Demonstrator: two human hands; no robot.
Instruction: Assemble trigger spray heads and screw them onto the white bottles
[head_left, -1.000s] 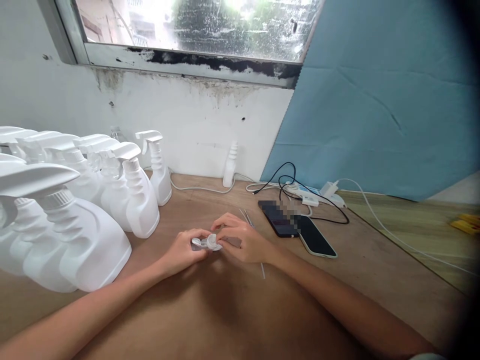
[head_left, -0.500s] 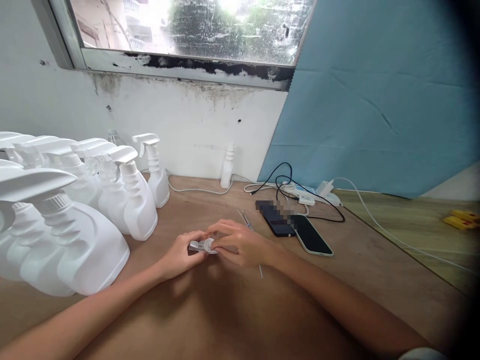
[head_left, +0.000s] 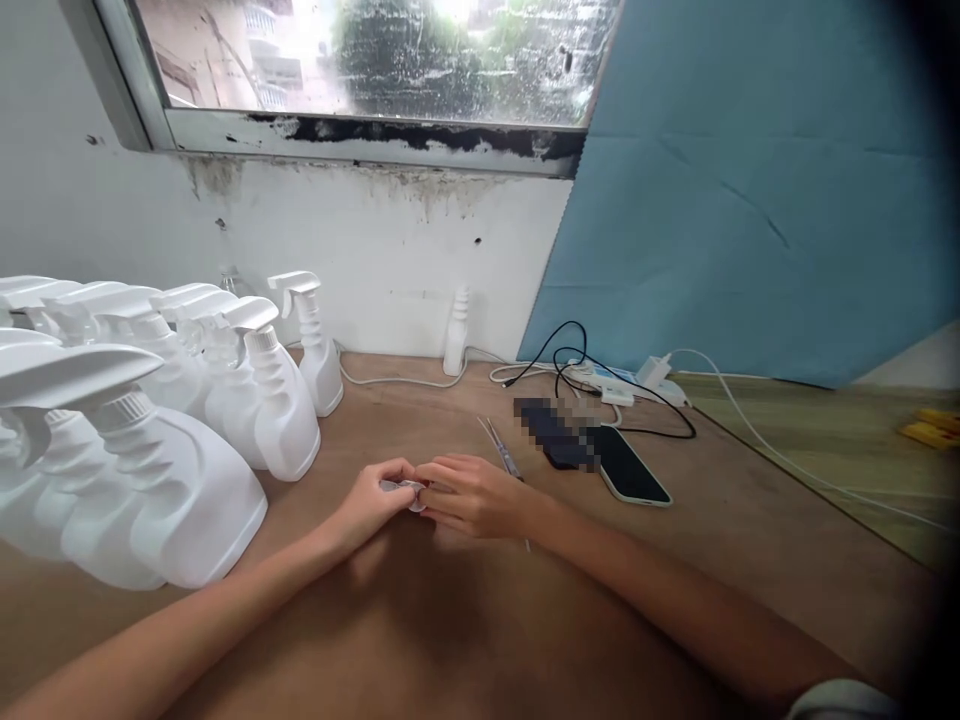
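Between my hands, just above the tabletop, is a small white plastic part (head_left: 417, 502) with a round end, mostly covered by fingers. My left hand (head_left: 375, 502) is closed on it, the thumb pressing along its near side. My right hand (head_left: 476, 497) meets it from the other side, its fingers curled over the round end. Beyond my right hand lies a slim two-pronged tool (head_left: 504, 450). A thin pale strip shows partly from under my right wrist.
Several white spray bottles (head_left: 202, 510) stand in rows at the left. A headless white bottle (head_left: 454, 340) stands by the wall. To the right lie two phones (head_left: 634, 468), black cables (head_left: 581, 345) and a power strip (head_left: 667, 390).
My left thumb has shifted over the white part, and more of it is hidden now. My right fingers have come down and closer around its round end.
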